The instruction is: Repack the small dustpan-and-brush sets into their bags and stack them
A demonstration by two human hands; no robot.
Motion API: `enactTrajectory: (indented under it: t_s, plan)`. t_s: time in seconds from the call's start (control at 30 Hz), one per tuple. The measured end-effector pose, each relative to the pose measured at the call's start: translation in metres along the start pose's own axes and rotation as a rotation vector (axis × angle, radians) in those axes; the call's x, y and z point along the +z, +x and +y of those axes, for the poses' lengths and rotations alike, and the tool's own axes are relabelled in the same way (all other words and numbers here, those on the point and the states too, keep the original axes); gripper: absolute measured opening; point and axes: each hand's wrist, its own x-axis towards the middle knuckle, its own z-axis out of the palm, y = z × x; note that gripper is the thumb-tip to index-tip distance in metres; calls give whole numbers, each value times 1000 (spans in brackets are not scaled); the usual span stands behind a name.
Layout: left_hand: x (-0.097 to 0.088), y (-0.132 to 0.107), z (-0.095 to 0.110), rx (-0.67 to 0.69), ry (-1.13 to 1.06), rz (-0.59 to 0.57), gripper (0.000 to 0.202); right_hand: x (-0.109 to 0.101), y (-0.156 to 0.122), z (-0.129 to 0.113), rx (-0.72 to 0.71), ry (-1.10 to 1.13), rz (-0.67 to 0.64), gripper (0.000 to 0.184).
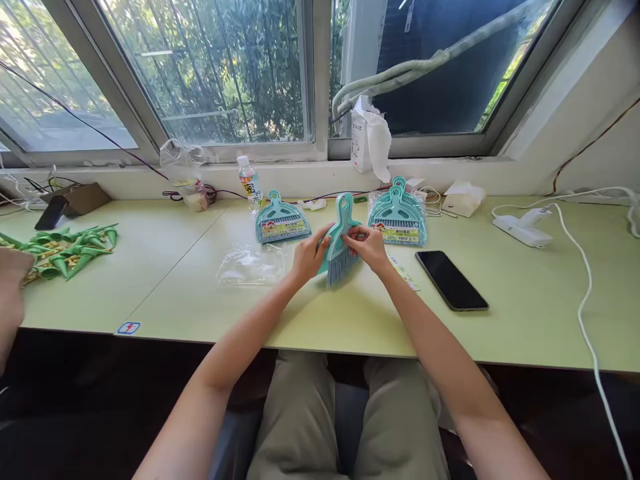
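A small teal brush with blue-grey bristles (341,257) is held over the pale green table (525,313), its handle pointing away from me. My left hand (310,253) grips its left side and my right hand (367,245) pinches its right side. Behind it on the left lies one packed teal dustpan-and-brush set (281,222). A stack of such sets in clear wrap (399,217) lies behind on the right. An empty clear plastic bag (250,263) lies left of my left hand, and a small printed card (404,272) sits by my right wrist.
A black phone (451,280) lies to the right. Farther right are a white power strip (521,230) and its cable (583,313). A bottle (249,180) and a tissue pack (463,198) stand near the sill. Green cones (65,248) are piled far left, near another person's hand (11,287).
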Motion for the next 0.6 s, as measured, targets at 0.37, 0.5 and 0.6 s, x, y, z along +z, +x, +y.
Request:
enactTrajectory:
  t_s: [0.37, 0.5, 0.6]
  plan:
    - [6, 1, -8, -1, 41, 98, 47, 9, -2, -3, -33, -85, 46, 29]
    - [9, -5, -4, 33, 71, 111, 45, 9, -7, -11, -112, -279, 26, 26]
    - [11, -2, -4, 23, 45, 98, 45, 5, -10, -17, -138, -286, 26, 30]
